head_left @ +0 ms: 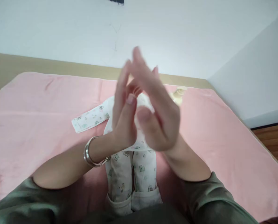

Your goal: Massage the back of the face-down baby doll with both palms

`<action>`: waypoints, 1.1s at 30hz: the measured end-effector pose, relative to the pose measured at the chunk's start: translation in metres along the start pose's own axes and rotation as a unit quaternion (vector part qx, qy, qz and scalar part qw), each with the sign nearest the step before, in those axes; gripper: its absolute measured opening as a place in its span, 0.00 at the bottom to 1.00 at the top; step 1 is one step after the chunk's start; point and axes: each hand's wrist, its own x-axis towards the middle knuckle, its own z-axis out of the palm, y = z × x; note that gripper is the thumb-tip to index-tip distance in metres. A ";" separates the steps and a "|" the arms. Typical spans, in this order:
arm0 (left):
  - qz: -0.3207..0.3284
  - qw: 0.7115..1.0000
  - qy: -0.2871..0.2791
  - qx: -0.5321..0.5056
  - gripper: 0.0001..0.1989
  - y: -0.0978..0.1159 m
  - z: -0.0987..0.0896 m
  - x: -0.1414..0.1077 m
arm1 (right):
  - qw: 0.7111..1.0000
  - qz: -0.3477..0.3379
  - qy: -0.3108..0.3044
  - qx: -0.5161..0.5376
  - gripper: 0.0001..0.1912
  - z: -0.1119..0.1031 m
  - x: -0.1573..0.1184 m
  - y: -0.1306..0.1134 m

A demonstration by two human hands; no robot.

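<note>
My left hand (123,115), with silver bangles (90,152) on its wrist, is raised in front of me with its fingers stretched upward. Facing it, my right hand (161,109) is slightly blurred, its fingers extended and leaning over toward the left fingertips. The palms are apart at the base; whether the fingertips touch I cannot tell. Neither hand shows anything held. Behind and below them lies a white printed baby top (92,118), one sleeve spread to the left and its middle hidden by my hands. White printed baby pants (142,171) with plain cuffs lie below the top.
A pink sheet (223,149) lies under the clothes on a pale wooden surface (3,68). Beyond my right hand is a small pale-yellow item (179,93), partly hidden. A white wall (59,31) rises behind, and brown wooden flooring (273,140) shows at the right.
</note>
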 end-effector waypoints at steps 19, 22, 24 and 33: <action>0.241 0.931 0.008 0.273 0.11 -0.059 -0.018 -0.018 | 0.923 0.336 -0.190 -0.008 0.29 0.014 -0.022 0.081; 0.234 0.915 0.042 0.324 0.10 -0.070 -0.039 -0.008 | 0.905 0.313 -0.283 -0.050 0.24 0.034 -0.032 0.083; 0.179 0.906 0.071 0.376 0.08 -0.083 -0.053 -0.002 | 0.907 0.281 -0.298 -0.099 0.19 0.047 -0.039 0.082; -0.017 0.916 0.118 0.382 0.13 -0.111 -0.078 0.003 | 0.913 0.268 -0.262 -0.159 0.25 0.060 -0.060 0.079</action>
